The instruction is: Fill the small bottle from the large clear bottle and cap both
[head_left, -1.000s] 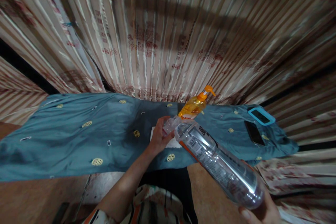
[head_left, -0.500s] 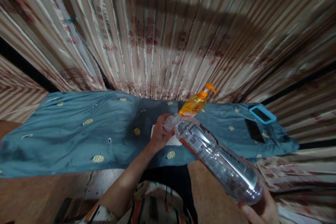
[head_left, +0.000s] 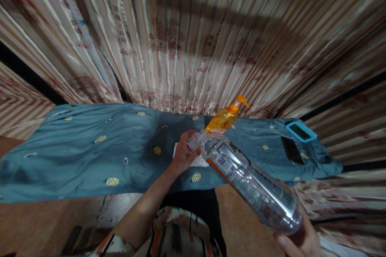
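Almost no change over last second: left hand (head_left: 182, 156) pinching clear vessel (head_left: 196, 140) by bottle's (head_left: 250, 184) neck, right hand (head_left: 304, 237) gripping base, beyond tabletop's (head_left: 75, 156) near edge

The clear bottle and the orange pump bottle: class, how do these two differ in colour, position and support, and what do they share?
Colour: the clear bottle is colourless, while the orange pump bottle is amber with an orange pump.
Position: the clear bottle slants across the view, nearer the camera; the pump bottle is farther back.
Support: the right hand holds the clear bottle's base; the pump bottle rests on the cloth.
Shared: both are see-through.
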The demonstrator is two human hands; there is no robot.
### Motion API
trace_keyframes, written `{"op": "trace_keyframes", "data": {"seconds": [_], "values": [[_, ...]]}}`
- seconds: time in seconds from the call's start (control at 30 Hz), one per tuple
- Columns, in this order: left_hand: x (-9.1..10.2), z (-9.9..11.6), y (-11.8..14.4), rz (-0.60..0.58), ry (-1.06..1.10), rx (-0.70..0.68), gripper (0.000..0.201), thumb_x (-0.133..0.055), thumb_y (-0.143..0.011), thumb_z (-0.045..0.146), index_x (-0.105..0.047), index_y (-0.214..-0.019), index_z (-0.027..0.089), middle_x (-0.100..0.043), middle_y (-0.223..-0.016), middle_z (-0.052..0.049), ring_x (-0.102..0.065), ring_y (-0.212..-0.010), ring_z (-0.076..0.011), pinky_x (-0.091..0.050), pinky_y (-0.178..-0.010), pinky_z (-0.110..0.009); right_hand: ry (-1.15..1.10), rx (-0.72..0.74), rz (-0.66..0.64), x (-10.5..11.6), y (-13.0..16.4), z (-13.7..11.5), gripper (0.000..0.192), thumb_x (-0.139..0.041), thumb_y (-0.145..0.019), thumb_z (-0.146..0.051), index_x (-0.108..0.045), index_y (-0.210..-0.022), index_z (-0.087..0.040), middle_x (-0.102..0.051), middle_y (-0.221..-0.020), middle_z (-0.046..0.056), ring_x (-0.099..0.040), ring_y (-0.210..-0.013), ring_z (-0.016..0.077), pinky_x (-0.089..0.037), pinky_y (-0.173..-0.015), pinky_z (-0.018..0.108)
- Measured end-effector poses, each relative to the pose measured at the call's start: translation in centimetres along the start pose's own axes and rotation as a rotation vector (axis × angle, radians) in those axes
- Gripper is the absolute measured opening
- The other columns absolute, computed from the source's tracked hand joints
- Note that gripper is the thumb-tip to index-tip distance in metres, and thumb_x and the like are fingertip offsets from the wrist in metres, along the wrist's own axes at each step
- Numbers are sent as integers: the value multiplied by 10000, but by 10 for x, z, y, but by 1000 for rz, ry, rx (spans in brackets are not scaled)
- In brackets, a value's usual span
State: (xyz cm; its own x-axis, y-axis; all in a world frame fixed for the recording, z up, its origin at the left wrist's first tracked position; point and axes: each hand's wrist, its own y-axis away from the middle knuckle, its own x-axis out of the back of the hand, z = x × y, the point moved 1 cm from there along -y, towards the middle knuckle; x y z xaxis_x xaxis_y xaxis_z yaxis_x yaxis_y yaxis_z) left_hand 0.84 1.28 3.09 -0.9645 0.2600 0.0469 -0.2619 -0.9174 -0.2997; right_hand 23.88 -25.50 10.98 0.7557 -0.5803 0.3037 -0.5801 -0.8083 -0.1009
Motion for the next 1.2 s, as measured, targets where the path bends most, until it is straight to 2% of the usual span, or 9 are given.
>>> {"op": "trace_keyframes", "data": {"seconds": [0.17,0.27,0.4,0.63,0.97,1.1,1.2], "values": [[-1,-2,0,9,5,-5,700,-826,-863,630,-588,-1380,222,-699,-1343,-144,-680,-1274,-340,-532,-1142,-520,28,28,-11,-1,-1,-1,910,-770,-915,-656,-466,-1636,-192,-558,-1666,186,-538,-1546,428,-516,-1178,461],[-1,-3,0,15,-8,-15,696,-832,-862,623,-589,-1380,226,-698,-1344,-140,-683,-1268,-336,-541,-1132,-515,10,2,-4,-2,0,-1,947,-779,-894,-683,-459,-1635,-189,-573,-1649,189,-564,-1520,419,-522,-1163,443],[-1,-3,1,12,-7,-19,720,-812,-867,658,-581,-1389,221,-690,-1349,-146,-688,-1256,-330,-551,-1118,-500,-30,-59,41,0,2,7,900,-793,-877,-687,-502,-1585,-214,-637,-1572,169,-629,-1448,383,-535,-1128,394],[-2,-5,1,22,-9,0,736,-819,-856,662,-583,-1395,221,-691,-1356,-152,-684,-1257,-342,-551,-1104,-506,48,-64,58,14,1,27,958,-850,-793,-703,-522,-1546,-211,-723,-1381,192,-716,-1257,436,-586,-993,474],[-1,-7,1,16,-13,3,712,-831,-861,611,-584,-1405,224,-698,-1365,-150,-690,-1268,-344,-534,-1143,-520,-28,-49,68,6,3,24,861,-818,-865,-653,-537,-1549,-213,-713,-1446,175,-700,-1328,395,-589,-1019,405],[-1,-9,1,23,-12,-17,714,-822,-867,617,-579,-1403,212,-695,-1379,-164,-684,-1289,-353,-529,-1151,-539,7,-41,67,7,2,23,902,-839,-842,-651,-532,-1564,-205,-709,-1452,186,-707,-1316,414,-604,-993,425],[-2,-9,0,24,-14,-23,708,-816,-873,620,-578,-1401,214,-696,-1385,-162,-683,-1302,-352,-526,-1161,-542,-17,-42,50,7,1,24,881,-828,-857,-646,-539,-1565,-211,-731,-1437,176,-737,-1271,394,-604,-995,415]]}}
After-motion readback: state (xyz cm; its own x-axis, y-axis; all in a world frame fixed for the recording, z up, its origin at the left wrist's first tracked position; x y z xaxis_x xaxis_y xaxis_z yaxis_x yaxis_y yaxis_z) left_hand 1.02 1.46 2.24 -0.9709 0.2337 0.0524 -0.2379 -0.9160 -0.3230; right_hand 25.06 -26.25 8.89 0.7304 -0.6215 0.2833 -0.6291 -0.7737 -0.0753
